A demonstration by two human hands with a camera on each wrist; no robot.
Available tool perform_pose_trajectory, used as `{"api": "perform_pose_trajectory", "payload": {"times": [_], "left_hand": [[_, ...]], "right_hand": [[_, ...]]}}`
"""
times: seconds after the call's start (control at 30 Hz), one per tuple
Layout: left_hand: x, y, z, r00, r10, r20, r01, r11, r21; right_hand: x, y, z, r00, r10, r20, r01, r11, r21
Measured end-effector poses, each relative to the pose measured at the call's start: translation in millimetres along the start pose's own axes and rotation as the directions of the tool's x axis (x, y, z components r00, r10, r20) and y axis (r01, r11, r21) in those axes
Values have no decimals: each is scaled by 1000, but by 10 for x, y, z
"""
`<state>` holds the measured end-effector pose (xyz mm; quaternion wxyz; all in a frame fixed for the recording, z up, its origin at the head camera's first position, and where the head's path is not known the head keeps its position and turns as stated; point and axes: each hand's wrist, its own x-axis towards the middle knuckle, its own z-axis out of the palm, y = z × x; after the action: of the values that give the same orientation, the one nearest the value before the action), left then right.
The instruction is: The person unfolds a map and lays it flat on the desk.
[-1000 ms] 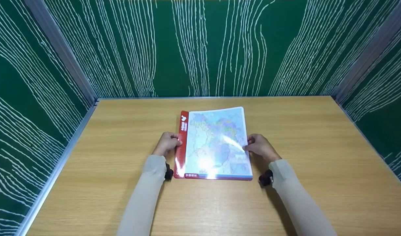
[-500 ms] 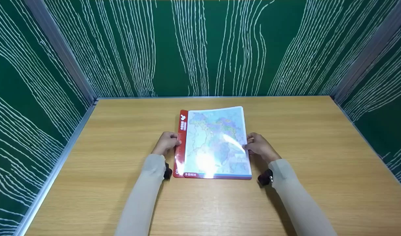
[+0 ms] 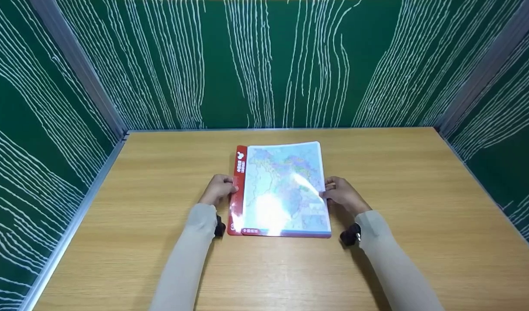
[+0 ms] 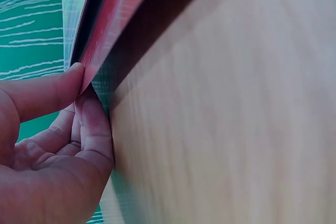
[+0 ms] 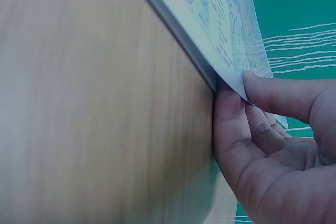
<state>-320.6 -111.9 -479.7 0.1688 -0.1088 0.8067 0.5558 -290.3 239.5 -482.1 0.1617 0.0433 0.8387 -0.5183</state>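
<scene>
A glossy folded map (image 3: 286, 185) with a red strip along its left side lies on the wooden table, lamp glare across its lower half. My left hand (image 3: 218, 188) pinches the red left edge; in the left wrist view the thumb is on top of the red edge (image 4: 113, 24) and the fingers are beneath it. On the other side, my right hand (image 3: 343, 193) pinches the right edge of the map. From the right wrist, the map's pale edge (image 5: 210, 51) is lifted slightly between thumb and fingers, which lie against the table top.
The wooden table (image 3: 420, 194) spreads out around the map. Green panels (image 3: 381, 26) with wavy white lines stand at the back and both sides, joined by metal posts (image 3: 87, 60). A dark wrist camera (image 3: 350, 234) sits under the right sleeve.
Both hands keep their pinch on the map. The map and the left hand appear a few pixels further left, along with a slight shift of the view.
</scene>
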Motion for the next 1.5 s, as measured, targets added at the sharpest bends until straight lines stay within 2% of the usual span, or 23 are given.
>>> {"api": "perform_pose_trajectory", "payload": {"times": [0.17,0.4,0.73,0.9,1.13,1.4,1.5], "left_hand": [[-5,-9,-7,1000,6,-8,-6,1000,2],[-26,-14,-17,998,62,-13,-63,998,-14],[-4,-40,-88,998,52,-29,-52,999,13],[3,-51,-128,998,44,-33,-44,999,8],[-35,-28,-178,999,-12,-31,13,1000,7],[-13,-49,-232,999,31,-32,-31,999,21],[-21,-45,-252,999,19,-36,-18,999,31]], "right_hand": [[-13,11,-7,1000,6,7,-7,1000,11],[-19,10,-8,999,-12,36,9,995,96],[-23,-17,-55,999,-17,34,13,995,98],[-26,-38,-86,1000,10,20,-12,996,89],[-42,-40,-123,1000,16,16,-17,997,71],[-50,19,-179,997,-74,23,71,993,96],[-45,26,-184,997,-75,8,74,991,110]]}}
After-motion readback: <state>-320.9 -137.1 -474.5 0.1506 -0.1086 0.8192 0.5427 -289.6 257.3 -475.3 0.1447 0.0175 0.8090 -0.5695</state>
